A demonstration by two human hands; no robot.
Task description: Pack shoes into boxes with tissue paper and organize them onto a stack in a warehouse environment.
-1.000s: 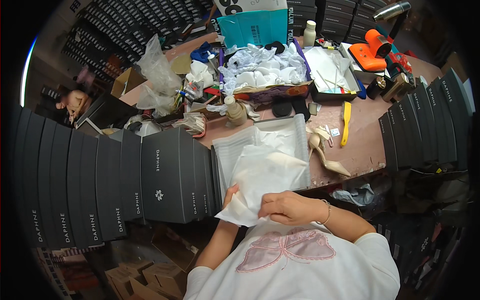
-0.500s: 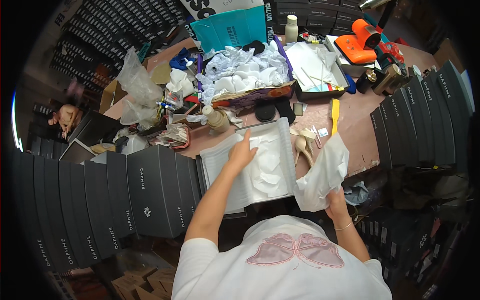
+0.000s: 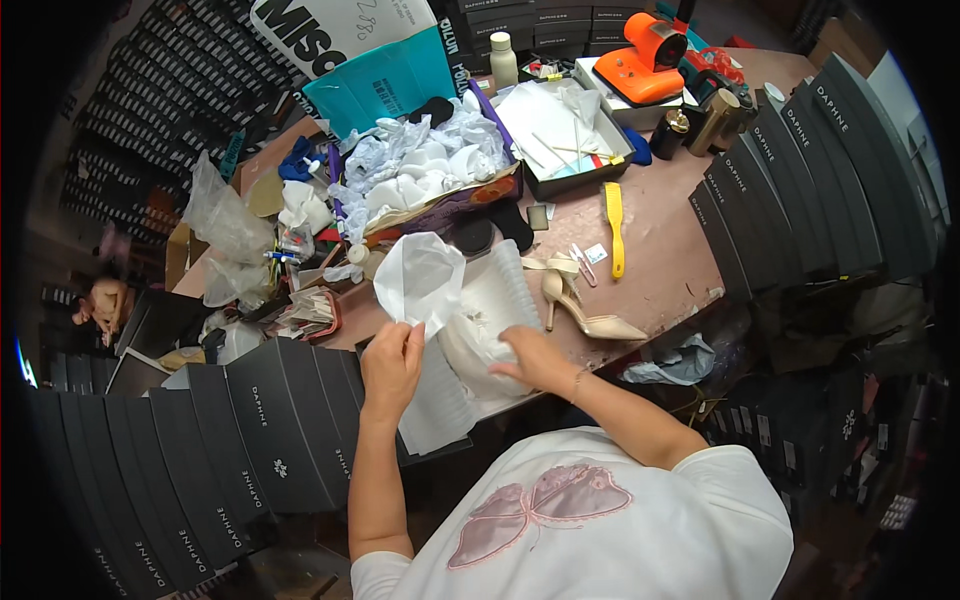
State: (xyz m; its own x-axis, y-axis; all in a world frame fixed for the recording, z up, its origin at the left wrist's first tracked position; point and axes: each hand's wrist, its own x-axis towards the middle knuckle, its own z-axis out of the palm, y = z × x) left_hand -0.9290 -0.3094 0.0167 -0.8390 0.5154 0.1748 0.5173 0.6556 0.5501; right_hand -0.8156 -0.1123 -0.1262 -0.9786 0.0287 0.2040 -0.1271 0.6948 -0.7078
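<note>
A thin white bag [image 3: 416, 281] lies across the shoe box, its flap standing up and its lower part bulging. My left hand [image 3: 393, 362] pinches the bag's edge at the left. At the right, my right hand [image 3: 540, 358] curls thumb and fingers round the bulging part. Whatever is inside the bag does not show. Under it sits the open shoe box, lined with ribbed white foam sheet [image 3: 437, 405] and tissue. A beige high-heeled shoe [image 3: 606, 327] lies on the table right of the box.
Stacks of dark shoe boxes flank me at left [image 3: 215, 450] and right [image 3: 790, 170]. Behind the work stand a carton of crumpled paper [image 3: 425, 165], a tray of white sheets [image 3: 560, 130] and an orange device [image 3: 645, 65]. A yellow-handled brush [image 3: 615, 235] lies near the shoe.
My right hand has carried the white bag left onto the open box. My left hand has left the foam sheet and taken the bag's edge. The beige shoe is now uncovered; the view has shifted.
</note>
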